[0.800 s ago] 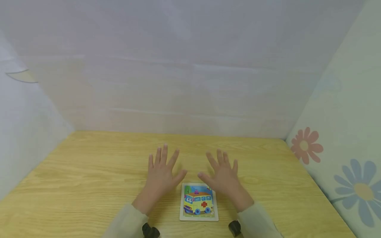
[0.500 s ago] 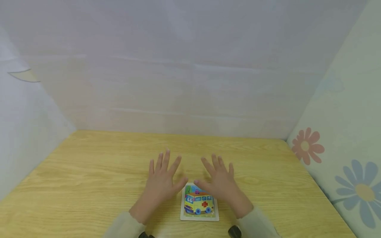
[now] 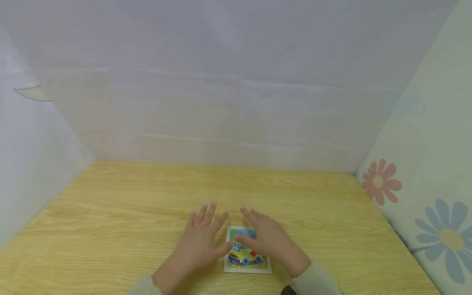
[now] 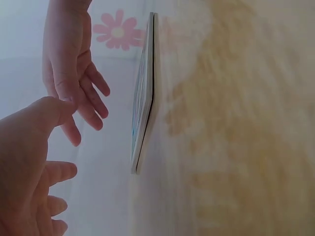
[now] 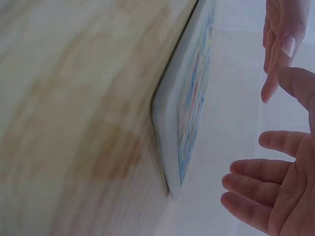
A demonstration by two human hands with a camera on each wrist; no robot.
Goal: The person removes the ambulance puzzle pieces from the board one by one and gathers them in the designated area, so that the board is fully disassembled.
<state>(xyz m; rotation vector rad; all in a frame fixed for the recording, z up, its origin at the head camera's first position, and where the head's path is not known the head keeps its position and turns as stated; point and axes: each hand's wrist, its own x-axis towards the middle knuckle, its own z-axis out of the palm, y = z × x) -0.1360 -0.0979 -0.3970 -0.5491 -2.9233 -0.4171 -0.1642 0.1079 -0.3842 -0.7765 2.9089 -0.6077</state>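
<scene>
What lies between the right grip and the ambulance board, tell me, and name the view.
Nothing: the right wrist view shows a bare gap between the right grip and the ambulance board, with only the pale backdrop behind.

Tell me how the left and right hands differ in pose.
In the head view, the left hand has its fingers spread, while the right hand has its fingers overlapping. The left hand barely overlaps the picture board, while the right hand hides its upper right corner. Both hands are empty and off the board.
</scene>
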